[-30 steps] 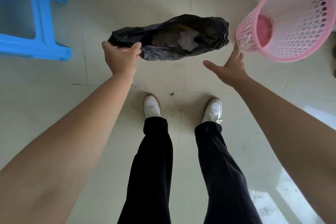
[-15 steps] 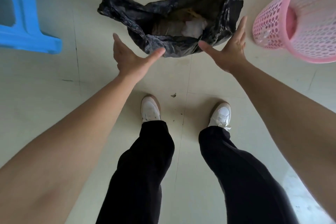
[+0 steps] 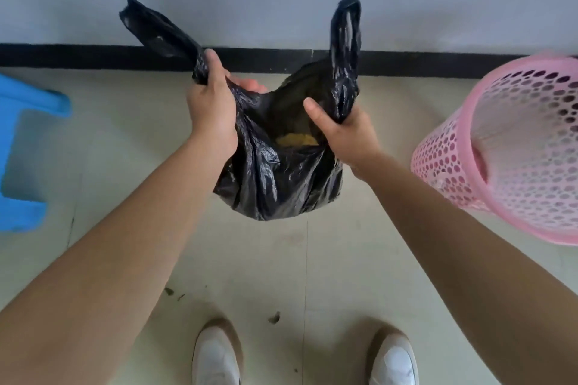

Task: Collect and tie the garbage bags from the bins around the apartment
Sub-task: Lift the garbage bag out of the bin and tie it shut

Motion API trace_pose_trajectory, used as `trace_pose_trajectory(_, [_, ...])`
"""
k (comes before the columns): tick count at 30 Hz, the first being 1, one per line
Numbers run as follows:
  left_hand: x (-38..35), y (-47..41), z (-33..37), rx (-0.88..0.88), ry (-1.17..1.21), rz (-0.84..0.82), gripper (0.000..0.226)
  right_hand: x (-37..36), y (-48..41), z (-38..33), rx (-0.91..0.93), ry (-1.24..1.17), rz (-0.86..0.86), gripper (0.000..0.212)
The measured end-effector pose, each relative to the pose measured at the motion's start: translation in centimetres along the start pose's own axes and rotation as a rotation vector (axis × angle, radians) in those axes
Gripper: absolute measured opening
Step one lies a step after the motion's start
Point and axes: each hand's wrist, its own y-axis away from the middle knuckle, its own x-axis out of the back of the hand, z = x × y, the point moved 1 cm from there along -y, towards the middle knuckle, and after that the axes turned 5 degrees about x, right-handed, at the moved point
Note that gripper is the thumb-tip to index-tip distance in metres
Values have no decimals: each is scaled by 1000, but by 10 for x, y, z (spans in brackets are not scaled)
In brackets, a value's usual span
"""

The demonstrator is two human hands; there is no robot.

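A black garbage bag [image 3: 275, 178] hangs in front of me above the floor, its mouth open with yellowish trash visible inside. My left hand [image 3: 211, 106] grips the bag's left edge, and that corner sticks up and to the left. My right hand [image 3: 344, 131] grips the right edge, whose corner stands straight up. The bag's bulging bottom sags between my forearms.
A pink perforated bin [image 3: 513, 150] lies tilted on the floor at the right, its mouth toward me. A blue plastic stool [image 3: 22, 150] stands at the left. A grey wall with a black baseboard [image 3: 93, 55] runs behind the bag. My white shoes [image 3: 215, 356] are below.
Both hands, open and reaching half a second ago, have taken hold of the bag's edges and lifted it off the floor. The view has tilted up to show the wall.
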Motion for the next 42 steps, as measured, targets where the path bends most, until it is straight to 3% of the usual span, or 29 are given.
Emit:
trace_pose_trajectory(3, [-18,-16,-10,57,228,-96,35,1,-15,12,81,-124,-22,13])
trace_pose_trajectory(6, [-22,-33,-19,158,353,-207,33,-2,-31,27,65,-228,5,23])
trace_pose_trajectory(10, [-23,-53,-29,147,289,-319,37,2,-62,29,2,-505,-48,42])
trace_pose_trajectory(14, [-20,-57,-24,83,207,-411,31,11,-66,16,-45,-590,-128,42])
trace_pose_trajectory(18, [-11,-42,-11,81,265,-488,26,33,-46,-4,-56,-446,-56,26])
trace_pose_trajectory(22, [-6,-28,-14,55,151,-520,23,52,-24,-17,122,41,64,39])
trace_pose_trajectory(26, [-10,-17,-16,-84,-69,-640,12,52,-15,-14,166,210,-2,40])
trace_pose_trajectory(29, [-19,-4,-12,-220,-181,-655,29,42,-7,-21,214,246,-68,34])
trace_pose_trajectory(31, [-26,7,-10,-269,-193,-642,15,31,0,-20,284,397,-146,40])
trace_pose_trajectory(32, [-28,11,-9,-252,-166,-614,6,25,4,-17,319,492,-173,47])
trace_pose_trajectory(33, [-29,11,-10,-206,-109,-577,15,21,8,-15,354,570,-183,50])
trace_pose_trajectory(37, [-25,7,-10,-4,147,-464,21,23,10,-3,502,708,-163,42])
trace_pose_trajectory(39, [-22,3,-11,7,122,-449,22,31,5,3,536,702,-126,42])
trace_pose_trajectory(42, [-10,-3,-16,9,-1,-573,30,42,0,16,497,711,-83,48])
